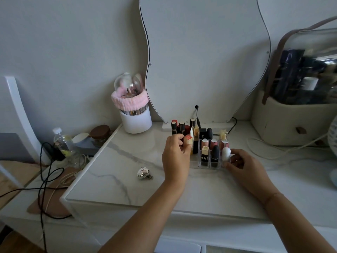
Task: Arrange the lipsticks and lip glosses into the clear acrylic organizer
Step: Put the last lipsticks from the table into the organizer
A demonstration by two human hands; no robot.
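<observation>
A small orange-pink lipstick [188, 140] was pinched upright by the left hand [175, 157] at the left edge of the clear acrylic organizer [209, 164]. It was judged light, rigid and smooth, best gripped mid-barrel. The organizer's near right corner was steadied by the curled fingers [230, 164] of the right hand [245, 168].

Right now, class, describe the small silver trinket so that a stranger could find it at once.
Start at the marble tabletop, then look left of the left hand. The silver trinket lies alone there, round and shiny with a short chain, apart from the lipsticks standing in the clear organizer.
</observation>
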